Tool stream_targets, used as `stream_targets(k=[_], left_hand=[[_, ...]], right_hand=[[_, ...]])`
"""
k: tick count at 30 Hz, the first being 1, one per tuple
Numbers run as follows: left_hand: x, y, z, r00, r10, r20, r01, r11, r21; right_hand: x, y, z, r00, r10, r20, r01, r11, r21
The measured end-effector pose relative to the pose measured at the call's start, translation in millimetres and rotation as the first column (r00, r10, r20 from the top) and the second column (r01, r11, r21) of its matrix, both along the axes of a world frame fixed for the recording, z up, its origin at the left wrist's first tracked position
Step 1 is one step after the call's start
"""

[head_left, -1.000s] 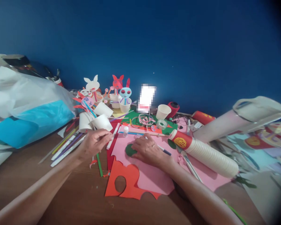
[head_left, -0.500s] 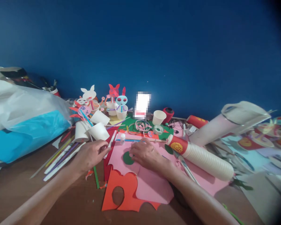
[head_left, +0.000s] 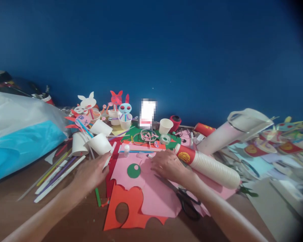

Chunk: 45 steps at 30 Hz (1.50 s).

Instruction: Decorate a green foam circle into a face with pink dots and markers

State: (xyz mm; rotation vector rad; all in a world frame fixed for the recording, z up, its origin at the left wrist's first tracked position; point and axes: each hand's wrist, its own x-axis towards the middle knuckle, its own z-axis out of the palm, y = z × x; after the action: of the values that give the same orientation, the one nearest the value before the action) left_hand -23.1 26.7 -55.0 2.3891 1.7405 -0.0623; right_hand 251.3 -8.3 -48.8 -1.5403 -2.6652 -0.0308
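My right hand point(head_left: 169, 166) is over the pink paper sheet point(head_left: 158, 198), fingers curled down and their tips hidden. To its left, a green paper disc point(head_left: 133, 171) with a small pink dot near its top lies flat on the sheet. Black-handled scissors point(head_left: 189, 205) lie partly beneath my right wrist. My left hand point(head_left: 97, 169) rests left of the sheet, loosely bent with thumb and fingers apart. Beside its fingertips is a white stick point(head_left: 112, 149); no grip on it shows. A small white-capped bottle point(head_left: 126, 151) stands on the sheet between the hands.
Orange cut-out paper point(head_left: 111, 213) lies in front. A long stack of paper cups point(head_left: 214, 166) slants at right. Loose white cups point(head_left: 99, 144), markers point(head_left: 58, 176) and cup puppets point(head_left: 125, 112) stand left and behind. A plastic bag point(head_left: 27, 134) bulges at far left.
My right hand has moved right, away from the green disc, uncovering the pink dot on it. My left hand remains near the white stick. The view has shifted slightly right.
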Motion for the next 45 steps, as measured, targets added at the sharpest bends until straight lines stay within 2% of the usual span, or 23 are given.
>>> stream_targets(k=[3, 6, 8, 10, 12, 14, 16, 19, 22, 26, 30, 36, 40, 45], left_hand=[[-6, 2, -5.4, 0.998, -0.055, 0.003, 0.055, 0.994, 0.097], [-9, 3, -8.4, 0.994, -0.104, 0.032, 0.098, 0.984, 0.146], [-8, 1, -7.6, 0.983, -0.146, 0.109, 0.124, 0.975, 0.184], [-3, -5, -5.1, 0.943, -0.249, 0.219, 0.195, 0.951, 0.241], [6, -12, -2.2, 0.871, -0.393, 0.296, 0.307, 0.904, 0.297], [15, -19, -0.8, 0.815, -0.493, 0.306, 0.406, 0.861, 0.306], [22, -23, -2.0, 0.798, -0.528, 0.29, 0.46, 0.845, 0.272], [28, -23, -9.1, 0.79, -0.55, 0.271, 0.502, 0.834, 0.229], [30, -19, -19.2, 0.769, -0.586, 0.255, 0.537, 0.809, 0.239], [33, -14, -26.4, 0.756, -0.621, 0.207, 0.571, 0.78, 0.255], [36, -13, -24.2, 0.765, -0.622, 0.166, 0.577, 0.777, 0.252], [38, -14, -25.4, 0.751, -0.635, 0.178, 0.561, 0.757, 0.334], [36, -15, -24.0, 0.709, -0.672, 0.214, 0.582, 0.729, 0.362], [26, -15, -19.9, 0.718, -0.61, 0.335, 0.479, 0.782, 0.398]], right_hand=[[-7, -10, -12.8, 0.995, -0.1, -0.01, 0.101, 0.994, 0.048], [-12, -15, -23.1, 0.99, -0.133, -0.057, 0.136, 0.988, 0.067], [-13, -16, -26.9, 0.989, -0.14, -0.057, 0.143, 0.988, 0.066], [-11, -17, -27.9, 0.992, -0.124, -0.037, 0.126, 0.99, 0.064], [-7, -19, -26.4, 0.996, -0.085, -0.008, 0.086, 0.994, 0.066], [-2, -22, -23.1, 0.999, -0.034, 0.023, 0.032, 0.997, 0.069], [2, -28, -17.9, 0.998, 0.01, 0.063, -0.014, 0.998, 0.062], [9, -38, -8.0, 0.992, 0.047, 0.117, -0.052, 0.998, 0.04], [14, -45, -1.3, 0.993, 0.065, 0.098, -0.07, 0.997, 0.044], [21, -40, -5.2, 1.0, 0.001, 0.005, -0.002, 0.991, 0.132], [28, -28, -14.0, 0.991, -0.107, -0.076, 0.122, 0.965, 0.233], [35, -21, -13.2, 0.955, -0.179, -0.235, 0.246, 0.923, 0.297], [32, -22, -18.1, 0.956, -0.182, -0.231, 0.245, 0.927, 0.283], [22, -27, -18.7, 0.976, -0.125, -0.176, 0.166, 0.956, 0.242]])
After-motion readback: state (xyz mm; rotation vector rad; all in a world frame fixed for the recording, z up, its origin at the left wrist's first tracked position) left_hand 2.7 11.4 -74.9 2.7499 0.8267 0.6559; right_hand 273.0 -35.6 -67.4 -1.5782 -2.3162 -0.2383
